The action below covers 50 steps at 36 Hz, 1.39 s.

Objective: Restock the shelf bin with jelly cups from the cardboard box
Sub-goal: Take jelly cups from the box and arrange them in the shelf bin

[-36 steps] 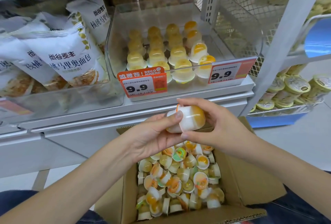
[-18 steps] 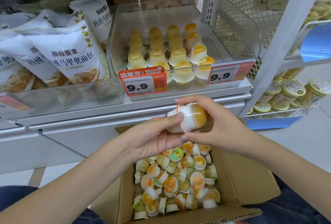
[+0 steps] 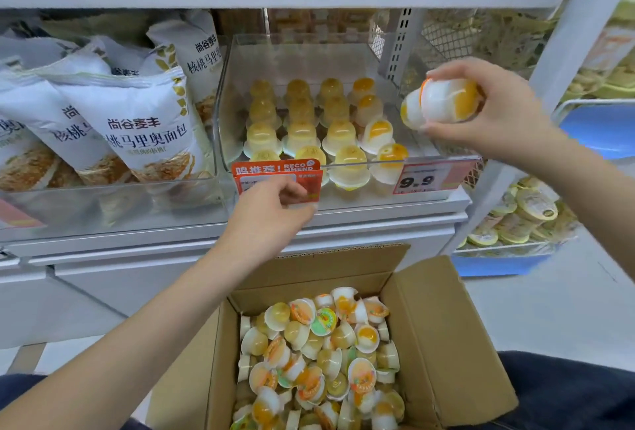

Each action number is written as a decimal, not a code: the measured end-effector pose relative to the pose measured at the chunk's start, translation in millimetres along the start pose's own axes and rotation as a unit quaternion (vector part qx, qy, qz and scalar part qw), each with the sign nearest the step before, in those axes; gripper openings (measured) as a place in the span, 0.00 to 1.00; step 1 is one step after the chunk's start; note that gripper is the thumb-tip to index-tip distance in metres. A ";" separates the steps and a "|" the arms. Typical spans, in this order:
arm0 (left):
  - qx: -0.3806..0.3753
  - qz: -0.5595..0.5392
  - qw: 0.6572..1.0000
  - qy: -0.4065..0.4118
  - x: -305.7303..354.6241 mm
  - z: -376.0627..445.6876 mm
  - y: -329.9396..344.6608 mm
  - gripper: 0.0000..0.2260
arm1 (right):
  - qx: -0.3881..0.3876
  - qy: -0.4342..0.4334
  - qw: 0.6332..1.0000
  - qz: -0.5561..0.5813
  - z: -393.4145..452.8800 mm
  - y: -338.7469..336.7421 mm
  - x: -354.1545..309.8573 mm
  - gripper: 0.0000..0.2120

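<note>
White shelving — right hand (image 3: 488, 113) grips domed jelly cups (image 3: 443, 101); left hand (image 3: 271, 213) curled.

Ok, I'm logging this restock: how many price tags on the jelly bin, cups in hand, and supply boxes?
price tags on the bin: 2
jelly cups in the right hand: 2, apparently nested
cardboard box: 1
Total: 5

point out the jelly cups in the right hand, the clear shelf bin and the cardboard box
held jelly cups (image 3: 443, 103): head view, white side of the stacked pair
shelf bin (image 3: 364, 165): head view, clear front rim
cardboard box (image 3: 443, 337): head view, inner right wall
</note>
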<state>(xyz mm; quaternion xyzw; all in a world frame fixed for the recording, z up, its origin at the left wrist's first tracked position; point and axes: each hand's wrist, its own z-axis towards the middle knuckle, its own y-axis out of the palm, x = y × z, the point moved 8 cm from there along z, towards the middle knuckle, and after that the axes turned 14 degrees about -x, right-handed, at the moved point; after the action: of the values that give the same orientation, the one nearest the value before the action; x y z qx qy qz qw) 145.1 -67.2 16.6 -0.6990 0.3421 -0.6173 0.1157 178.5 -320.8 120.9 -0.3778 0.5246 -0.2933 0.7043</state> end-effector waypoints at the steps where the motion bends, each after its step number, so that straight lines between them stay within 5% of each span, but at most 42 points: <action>1: 0.003 0.016 1.000 -0.001 1.3 1.7 -0.6 0.10 | -0.010 0.003 0.999 -0.031 16.6 -4.6 1.8 0.26; 6: 0.023 0.079 0.997 0.006 8.1 3.6 0.6 0.14 | -0.089 0.005 0.987 -0.136 96.3 1.2 7.8 0.28; 12: 0.045 0.120 0.991 0.036 8.8 4.3 -3.9 0.13 | -0.214 0.028 0.924 -0.315 160.1 38.4 33.4 0.31; 20: 0.037 0.163 0.982 0.087 2.6 2.3 5.4 0.14 | -0.273 0.073 0.909 -0.307 183.0 51.9 69.2 0.15; 25: 0.045 0.164 0.981 0.093 2.4 1.5 10.0 0.15 | -0.243 0.044 0.914 -0.321 192.0 58.6 64.6 0.26; 31: -0.020 0.161 0.985 0.051 0.0 3.0 30.1 0.22 | -0.260 0.078 0.906 -0.324 185.2 59.4 79.8 0.12; 50: 0.002 0.145 0.989 0.027 -1.5 9.9 42.4 0.23 | -0.301 0.093 0.910 -0.270 195.3 69.1 84.6 0.12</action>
<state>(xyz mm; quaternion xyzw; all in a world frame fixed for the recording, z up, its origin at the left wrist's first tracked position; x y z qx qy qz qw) 140.2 -100.2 -11.4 -0.6246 0.4420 -0.6132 0.1960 390.7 -307.9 51.2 -0.6704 0.5292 -0.3341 0.3987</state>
